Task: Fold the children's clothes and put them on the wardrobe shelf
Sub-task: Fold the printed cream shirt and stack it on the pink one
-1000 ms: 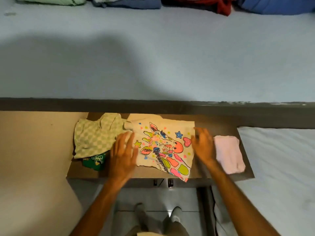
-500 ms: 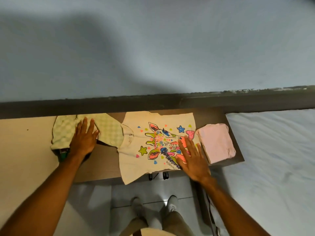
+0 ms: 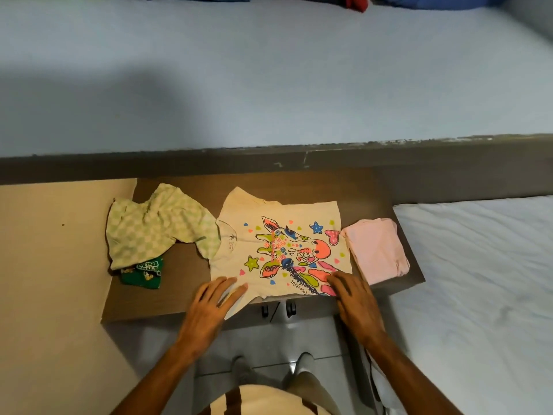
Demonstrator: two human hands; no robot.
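Note:
A cream children's T-shirt (image 3: 278,235) with a bright giraffe print lies spread flat on a small brown table (image 3: 155,301), its neck to the left. My left hand (image 3: 211,307) rests flat on the shirt's near left corner, fingers apart. My right hand (image 3: 354,301) lies flat on the near right hem. A crumpled pale green checked garment (image 3: 149,229) sits at the table's left, over a dark green printed piece (image 3: 143,274). A folded pink garment (image 3: 377,250) lies at the right end.
A wide pale blue shelf surface (image 3: 269,70) stretches beyond the table, with folded clothes in red (image 3: 356,1) and blue along its far edge. A white mattress (image 3: 478,280) lies to the right. My feet stand on grey floor tiles below the table.
My left hand left the green checked garment and came onto the shirt's near left corner. My right hand slid toward the near hem. The shirt lies flatter.

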